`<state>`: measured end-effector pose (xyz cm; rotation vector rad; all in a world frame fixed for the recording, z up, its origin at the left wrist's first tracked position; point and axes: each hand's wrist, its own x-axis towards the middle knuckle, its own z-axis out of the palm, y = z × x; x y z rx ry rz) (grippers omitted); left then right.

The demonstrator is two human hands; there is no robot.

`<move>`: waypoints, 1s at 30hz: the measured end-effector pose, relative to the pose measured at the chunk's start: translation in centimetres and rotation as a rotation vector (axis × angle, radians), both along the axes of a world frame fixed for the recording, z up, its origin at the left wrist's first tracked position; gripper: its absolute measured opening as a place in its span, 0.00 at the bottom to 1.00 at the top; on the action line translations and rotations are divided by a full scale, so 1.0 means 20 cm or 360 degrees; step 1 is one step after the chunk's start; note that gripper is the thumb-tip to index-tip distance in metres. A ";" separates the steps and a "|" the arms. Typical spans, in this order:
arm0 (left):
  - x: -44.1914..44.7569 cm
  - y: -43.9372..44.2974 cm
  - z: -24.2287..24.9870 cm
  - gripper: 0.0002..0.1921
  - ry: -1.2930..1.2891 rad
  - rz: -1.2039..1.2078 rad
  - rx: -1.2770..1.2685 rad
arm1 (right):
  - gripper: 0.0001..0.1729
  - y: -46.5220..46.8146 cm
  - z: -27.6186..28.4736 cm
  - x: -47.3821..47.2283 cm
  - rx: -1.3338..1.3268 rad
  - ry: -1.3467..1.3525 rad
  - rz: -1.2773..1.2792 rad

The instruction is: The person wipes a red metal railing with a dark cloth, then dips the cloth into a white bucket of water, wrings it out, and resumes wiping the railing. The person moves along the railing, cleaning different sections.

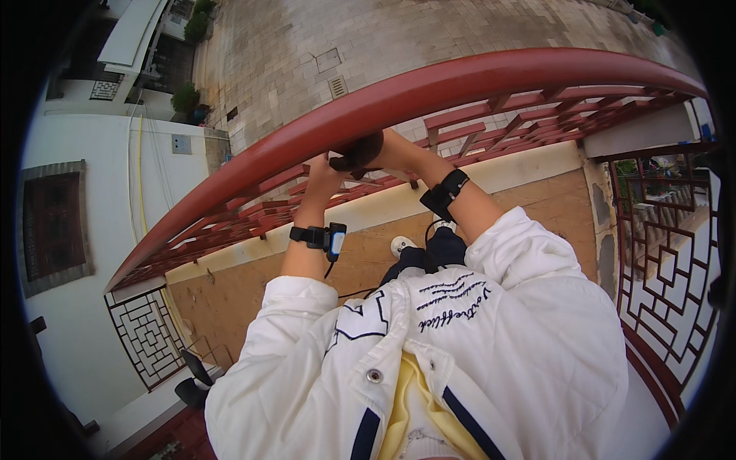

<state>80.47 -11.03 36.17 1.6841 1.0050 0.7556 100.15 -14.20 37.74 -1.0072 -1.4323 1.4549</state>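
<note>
Just below the curved red handrail (368, 118) is a dark brown, rounded, glossy object (362, 152); its kind cannot be told. My right hand (394, 148) grips it from the right, with most fingers hidden behind it. From the left, my left hand (326, 172) holds its lower left end, the thumb side uppermost. The handrail covers part of the left hand's fingers. Both forearms reach forward from rolled white sleeves. A black strap with a small device (334, 241) circles the left forearm, and another black strap (445, 195) circles the right.
Red lattice bars (477, 135) run below the handrail, above a pale ledge (512, 172). My shoes (402, 246) stand on brown floor tiles (356, 253). Beyond the rail lies a paved courtyard (276, 69) at a lower level. Dark lattice panels (667, 264) stand at the right.
</note>
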 end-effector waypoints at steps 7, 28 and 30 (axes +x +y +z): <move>0.08 -0.09 -0.25 0.22 0.0690 0.0101 0.0263 | 0.41 -0.02 -0.34 -0.01 0.0161 -0.0786 -0.0166; -0.07 -0.38 -0.14 0.19 0.0380 0.0027 -0.0169 | 0.19 -0.14 -0.54 0.05 0.1394 -0.2523 -0.0318; -0.08 -0.39 -0.13 0.17 0.0333 0.0028 -0.0168 | 0.21 -0.11 -0.54 0.05 0.1204 -0.2329 -0.0236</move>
